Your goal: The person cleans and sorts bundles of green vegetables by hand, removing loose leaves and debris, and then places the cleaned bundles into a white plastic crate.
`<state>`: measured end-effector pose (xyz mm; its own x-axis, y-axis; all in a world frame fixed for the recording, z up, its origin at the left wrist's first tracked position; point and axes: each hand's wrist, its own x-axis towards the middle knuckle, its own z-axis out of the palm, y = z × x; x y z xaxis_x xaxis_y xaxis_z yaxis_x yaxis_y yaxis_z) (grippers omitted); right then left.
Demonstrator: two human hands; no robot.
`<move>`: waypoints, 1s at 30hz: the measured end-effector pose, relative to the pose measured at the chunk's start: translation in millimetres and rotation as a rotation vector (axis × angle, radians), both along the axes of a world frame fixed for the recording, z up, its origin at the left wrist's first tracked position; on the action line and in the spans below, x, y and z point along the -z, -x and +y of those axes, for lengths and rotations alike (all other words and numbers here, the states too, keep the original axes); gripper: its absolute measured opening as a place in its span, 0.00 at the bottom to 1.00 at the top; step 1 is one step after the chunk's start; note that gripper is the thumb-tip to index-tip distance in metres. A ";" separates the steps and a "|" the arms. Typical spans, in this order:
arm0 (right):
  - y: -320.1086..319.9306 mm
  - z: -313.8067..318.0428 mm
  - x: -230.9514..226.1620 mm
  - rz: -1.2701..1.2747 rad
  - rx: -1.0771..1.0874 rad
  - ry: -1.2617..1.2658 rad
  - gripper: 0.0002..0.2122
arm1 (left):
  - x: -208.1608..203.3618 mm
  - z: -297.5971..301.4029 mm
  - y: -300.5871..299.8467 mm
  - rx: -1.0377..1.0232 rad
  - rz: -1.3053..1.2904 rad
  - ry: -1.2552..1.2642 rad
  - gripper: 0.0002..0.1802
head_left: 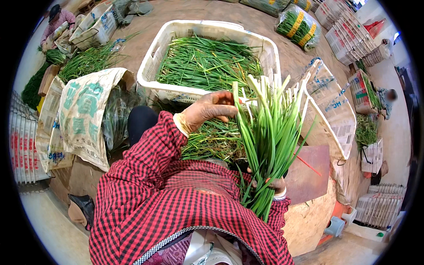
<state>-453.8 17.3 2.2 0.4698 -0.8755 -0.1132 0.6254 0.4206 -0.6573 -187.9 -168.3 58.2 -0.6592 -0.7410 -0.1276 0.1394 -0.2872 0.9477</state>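
At the middle of my remote view, a bundle of green stalks (pixel 271 128) stands almost upright before the person's red and black checked jacket (pixel 176 216), with its pale ends up and its leaves hanging down. The right hand (pixel 276 184) is wrapped around the lower part of this bundle; leaves cover much of the hand, so I cannot see all 5 fingers. The left hand (pixel 205 110) is at the upper left side of the bundle, its thumb and fingers half bent, with a gap between them. The fingertips reach the edge of the stalks, but I cannot tell if they press on them.

Beyond the hands I see 1 large white crate (pixel 176 90), in which many cut stalks (pixel 207 62) lie. Between this crate and the person is a loose pile (pixel 212 141), partly green and partly yellowish. To the right of the bundle, 1 red strip (pixel 308 164) lies on a brown board (pixel 309 187). Toward the upper right, a wrapped bale (pixel 301 30) carries 2 yellow bands.
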 end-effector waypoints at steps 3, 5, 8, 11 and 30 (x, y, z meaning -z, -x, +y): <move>-2.4 -0.5 3.3 -0.079 -0.009 -0.031 0.28 | 9.3 -5.2 -0.9 0.135 0.040 -0.053 0.23; -0.9 2.5 4.9 -0.060 0.014 -0.033 0.29 | 1.7 0.2 -3.7 0.101 0.079 -0.060 0.20; 1.8 4.9 5.8 0.017 0.038 -0.072 0.29 | -4.1 1.3 -4.9 0.144 0.166 -0.159 0.16; -1.2 6.2 4.5 0.072 0.069 -0.101 0.30 | 5.4 -2.1 -7.3 0.172 0.039 -0.028 0.13; 5.3 7.8 5.3 0.312 0.059 0.016 0.25 | 56.3 -58.3 -118.5 -0.890 0.351 -0.034 0.07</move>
